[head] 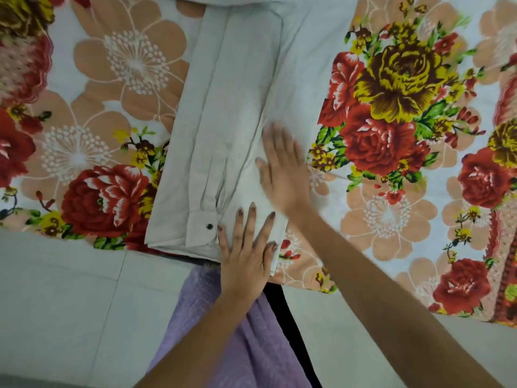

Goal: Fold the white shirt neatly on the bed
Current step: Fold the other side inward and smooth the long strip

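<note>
white shirt [237, 107] lies on the bed [391, 219], already brought in to a long narrow strip that runs from the near edge of the bed away toward the top of the view. a sleeve [201, 163] is laid lengthwise down the strip's left side, its cuff [200, 231] and dark button [209, 226] near the bottom hem.

your left hand [244, 253] rests flat on the near end of the strip, fingers straight and spread, pinning the hem at the bed's edge. your right hand [282, 169] lies flat further up along the right edge, fingers straight; it is blurred, so it looks to be sweeping across the cloth. the hands are apart, near one another, and neither one pinches or grips fabric.

judging by this, the side folds are done and you are smoothing the strip before the crosswise fold. the next move calls for you to take hold of one end with both hands, at its two corners, and carry it over the other so the edges line up. keep the sleeve from sliding out of the strip as you lift, and watch the near hem, which sits right at the bed's edge.

around the shirt is the floral bedsheet [112, 79]; below it are the pale floor [56, 289] and your lilac garment [237, 345].
</note>
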